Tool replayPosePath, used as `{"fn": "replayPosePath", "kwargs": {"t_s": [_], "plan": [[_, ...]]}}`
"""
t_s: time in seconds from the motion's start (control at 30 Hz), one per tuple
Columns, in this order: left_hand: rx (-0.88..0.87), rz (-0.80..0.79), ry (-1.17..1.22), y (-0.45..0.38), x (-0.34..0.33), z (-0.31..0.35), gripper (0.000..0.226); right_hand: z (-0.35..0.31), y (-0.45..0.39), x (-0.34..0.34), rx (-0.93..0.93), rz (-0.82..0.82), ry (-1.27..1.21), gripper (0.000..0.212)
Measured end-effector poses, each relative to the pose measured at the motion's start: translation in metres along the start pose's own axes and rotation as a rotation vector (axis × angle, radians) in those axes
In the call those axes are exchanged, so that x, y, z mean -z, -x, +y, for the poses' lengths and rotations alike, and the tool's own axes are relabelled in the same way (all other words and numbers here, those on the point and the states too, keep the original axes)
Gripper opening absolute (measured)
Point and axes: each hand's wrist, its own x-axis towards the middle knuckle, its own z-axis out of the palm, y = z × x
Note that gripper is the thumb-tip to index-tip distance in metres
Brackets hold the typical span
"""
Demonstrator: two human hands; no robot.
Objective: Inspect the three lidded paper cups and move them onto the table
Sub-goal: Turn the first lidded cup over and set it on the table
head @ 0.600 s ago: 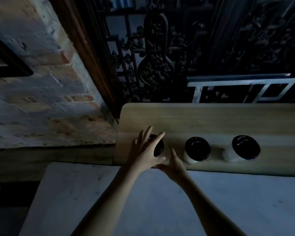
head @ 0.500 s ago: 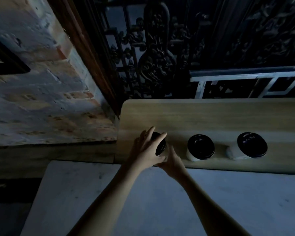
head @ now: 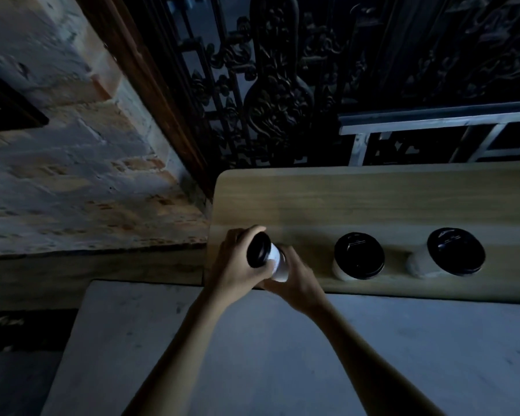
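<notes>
Three white paper cups with black lids are on a wooden shelf [head: 373, 202]. The left cup [head: 275, 261] is tilted, its lid turned to the left, and both hands hold it. My left hand [head: 237, 265] wraps the lid end. My right hand [head: 297, 280] grips the cup's lower body from the right. The middle cup [head: 357, 256] and the right cup [head: 454, 251] stand upright on the shelf, apart from my hands. The grey table [head: 282, 355] lies below, in front of the shelf.
A brick wall rises at the left. Dark ornate ironwork [head: 276, 94] and a pale metal rail [head: 433, 121] stand behind the shelf. The table's left edge drops to a dark floor.
Both hands have closed around the left cup and tipped it, so its white side now shows. The other two cups have not moved.
</notes>
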Motion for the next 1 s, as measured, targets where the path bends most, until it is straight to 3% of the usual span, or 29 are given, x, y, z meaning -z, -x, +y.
{"fn": "replayPosePath", "kwargs": {"t_s": [0.2, 0.4, 0.63, 1.0], "plan": [[0.129, -0.09, 0.412, 0.056, 0.037, 0.02, 0.064, -0.039, 0.063, 0.039, 0.175, -0.063, 0.242, 0.09], [0.166, -0.173, 0.513, 0.123, 0.051, 0.052, 0.059, -0.075, 0.145, 0.052, 0.214, -0.08, 0.431, 0.097], [-0.02, -0.202, 0.499, 0.192, 0.075, 0.087, 0.053, -0.106, 0.227, 0.056, 0.261, 0.018, 0.448, 0.102], [-0.254, 0.019, 0.572, 0.262, 0.09, 0.134, 0.05, -0.15, 0.316, 0.074, 0.418, 0.14, 0.48, 0.088]]}}
